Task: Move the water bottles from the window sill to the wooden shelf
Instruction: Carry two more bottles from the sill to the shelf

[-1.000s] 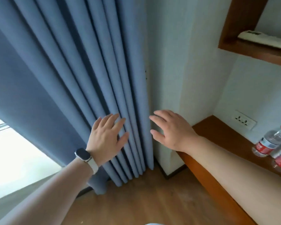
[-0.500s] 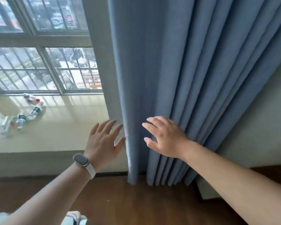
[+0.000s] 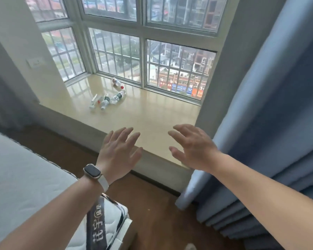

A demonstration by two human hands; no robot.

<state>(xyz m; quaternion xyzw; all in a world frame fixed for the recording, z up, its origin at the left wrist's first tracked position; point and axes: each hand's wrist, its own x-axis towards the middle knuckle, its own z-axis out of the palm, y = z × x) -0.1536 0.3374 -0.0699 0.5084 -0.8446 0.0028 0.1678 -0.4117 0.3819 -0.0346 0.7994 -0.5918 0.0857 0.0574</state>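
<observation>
Centre-left of frame: water bottles (image 3: 107, 100) lie tipped on the window sill (image 3: 152, 114), perhaps five; count unsure. Left hand (image 3: 118, 152) and right hand (image 3: 193, 147) at lower centre, fingers spread, empty. Step: approach. Next: reach across sill, grip one.

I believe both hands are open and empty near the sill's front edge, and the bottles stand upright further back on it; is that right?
Not quite. The head view shows the bottles lying on their sides, not upright, further back on the sill. The rest holds: the left hand and right hand are open and empty near its front edge.
</observation>
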